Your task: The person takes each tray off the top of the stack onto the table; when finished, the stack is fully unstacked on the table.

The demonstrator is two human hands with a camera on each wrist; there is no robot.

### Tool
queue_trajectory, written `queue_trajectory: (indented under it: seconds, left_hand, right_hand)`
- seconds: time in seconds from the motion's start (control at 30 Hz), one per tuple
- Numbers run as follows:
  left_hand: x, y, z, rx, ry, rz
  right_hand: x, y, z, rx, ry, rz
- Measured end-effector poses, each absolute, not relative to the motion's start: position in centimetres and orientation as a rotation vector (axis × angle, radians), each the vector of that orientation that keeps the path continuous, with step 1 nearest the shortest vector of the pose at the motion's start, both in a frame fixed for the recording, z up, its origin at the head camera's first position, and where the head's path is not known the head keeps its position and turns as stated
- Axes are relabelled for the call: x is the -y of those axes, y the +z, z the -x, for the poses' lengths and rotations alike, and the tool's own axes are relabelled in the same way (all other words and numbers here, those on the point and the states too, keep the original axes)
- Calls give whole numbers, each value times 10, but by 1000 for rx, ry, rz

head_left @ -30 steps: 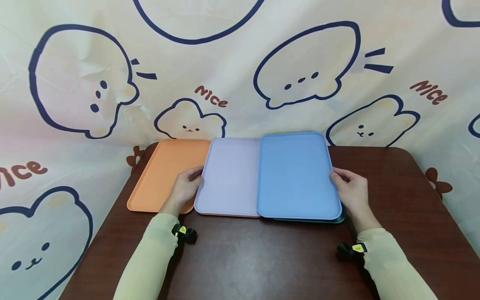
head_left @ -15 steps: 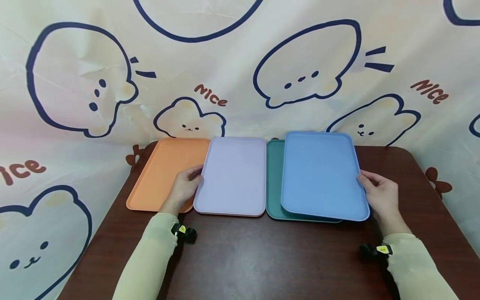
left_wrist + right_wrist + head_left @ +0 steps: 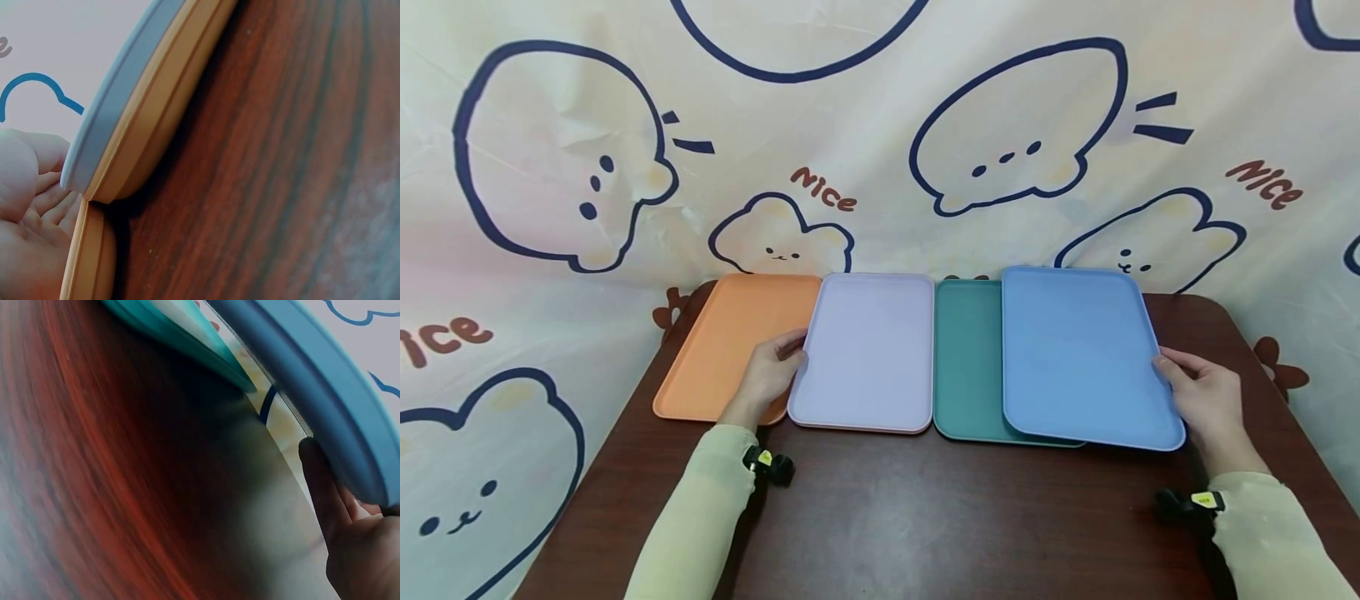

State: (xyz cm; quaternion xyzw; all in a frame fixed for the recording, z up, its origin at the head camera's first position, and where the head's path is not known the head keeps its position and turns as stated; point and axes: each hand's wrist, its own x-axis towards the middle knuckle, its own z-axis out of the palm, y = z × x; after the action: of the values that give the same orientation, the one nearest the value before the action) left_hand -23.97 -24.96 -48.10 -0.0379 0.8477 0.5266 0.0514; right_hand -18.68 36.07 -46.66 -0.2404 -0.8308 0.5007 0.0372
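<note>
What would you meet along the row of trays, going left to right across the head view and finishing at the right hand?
Orange tray → lavender tray → green tray → blue tray → right hand.

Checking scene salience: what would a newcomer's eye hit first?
Probably the blue tray, pinched at its right edge by the right hand and partly covering the green tray. Next, the cartoon backdrop behind, then the lavender tray left of the green one, the left hand at its edge.
</note>
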Motion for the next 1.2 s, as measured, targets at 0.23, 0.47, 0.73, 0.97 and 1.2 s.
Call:
queue_trajectory:
  seconds: [0.23, 0.47, 0.73, 0.97, 1.2]
  left_hand:
    - [248, -482, 240, -2575, 1603, 113]
    - [248, -480, 239, -2559, 1596, 133]
    - [250, -479, 239, -2544, 1603, 165]
    - [248, -479, 238, -2558, 1597, 144]
    - [248, -479, 239, -2561, 1605, 136]
  right_hand:
    - [-380, -466, 184, 2636, 1453, 813]
    - [-406, -460, 185, 2694, 1357, 912]
    - [-429, -461, 189, 2659, 1262, 1008]
    - [-445, -467, 185, 2671, 1245, 1015]
    - [-459, -467, 184, 2705, 1224, 979]
